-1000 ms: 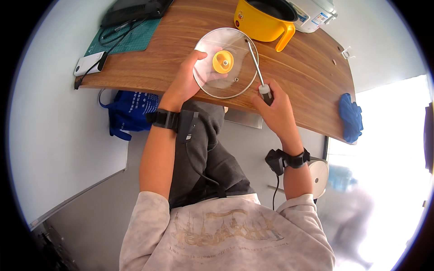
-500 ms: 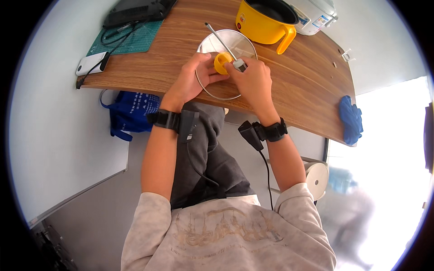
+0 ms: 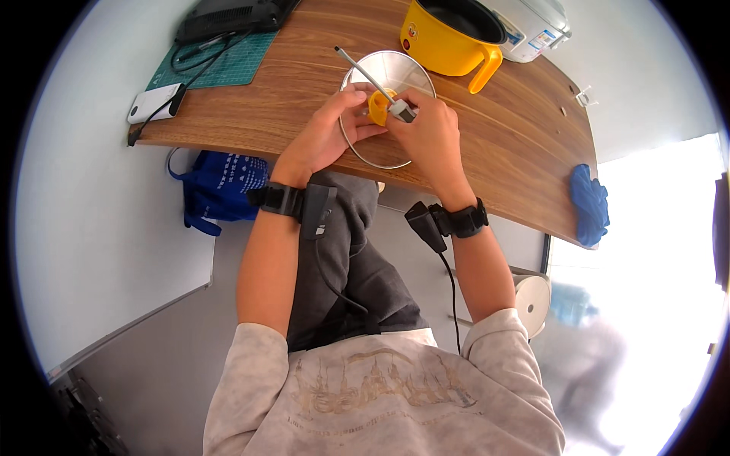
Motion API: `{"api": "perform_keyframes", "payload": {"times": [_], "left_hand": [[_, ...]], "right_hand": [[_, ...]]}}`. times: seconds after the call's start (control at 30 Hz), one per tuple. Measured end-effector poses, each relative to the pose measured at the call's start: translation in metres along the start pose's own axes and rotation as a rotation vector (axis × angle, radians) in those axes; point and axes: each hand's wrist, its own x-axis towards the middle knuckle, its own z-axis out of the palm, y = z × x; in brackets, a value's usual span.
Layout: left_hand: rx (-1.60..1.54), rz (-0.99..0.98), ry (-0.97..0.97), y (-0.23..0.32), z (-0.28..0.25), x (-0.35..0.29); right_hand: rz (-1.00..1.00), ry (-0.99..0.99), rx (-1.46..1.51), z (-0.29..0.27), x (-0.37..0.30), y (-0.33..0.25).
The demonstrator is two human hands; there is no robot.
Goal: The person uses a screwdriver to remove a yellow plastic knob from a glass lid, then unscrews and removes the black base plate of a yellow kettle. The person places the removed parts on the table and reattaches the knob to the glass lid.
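Holding screwdriver (image 3: 372,83) across glass lid (image 3: 403,70), yellow pot (image 3: 447,47) beyond, green mat (image 3: 234,70) leftward

A black device (image 3: 242,18) overlaps a green mat (image 3: 239,70) beside a white block (image 3: 149,105).

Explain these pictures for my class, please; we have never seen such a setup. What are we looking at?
There is no robot here: these are a person's bare hands, with a black device strapped to each wrist. Every picture comes from a wide fisheye camera on the person's head, looking down, so straight edges bend.

The left hand holds a clear lid by its yellow knob. The right hand, close beside it, grips a screwdriver, its shaft slanting up and left.

On the wooden table stand a yellow pot and a white appliance; a green mat lies at left.
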Motion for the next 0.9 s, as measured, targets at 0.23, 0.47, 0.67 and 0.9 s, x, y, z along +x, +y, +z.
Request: {"api": "perform_keyframes", "payload": {"times": [0.23, 0.47, 0.67, 0.9], "left_hand": [[-0.019, -0.011, -0.007, -0.0007, -0.0029, -0.0002], [-0.003, 0.004, 0.014, -0.0007, 0.0, -0.0009], [0.006, -0.001, 0.018, 0.001, 0.0027, -0.0018], [0.011, -0.003, 0.027, 0.0012, 0.0028, -0.0024]], "right_hand": [[0.035, -0.003, 0.003, -0.0003, 0.0014, 0.0021], [0.018, -0.018, 0.024, -0.0016, 0.0022, 0.002], [-0.032, 0.021, 0.06, 0.0005, 0.0001, 0.0075], [-0.007, -0.026, 0.026, -0.0031, 0.0029, 0.007]]}}
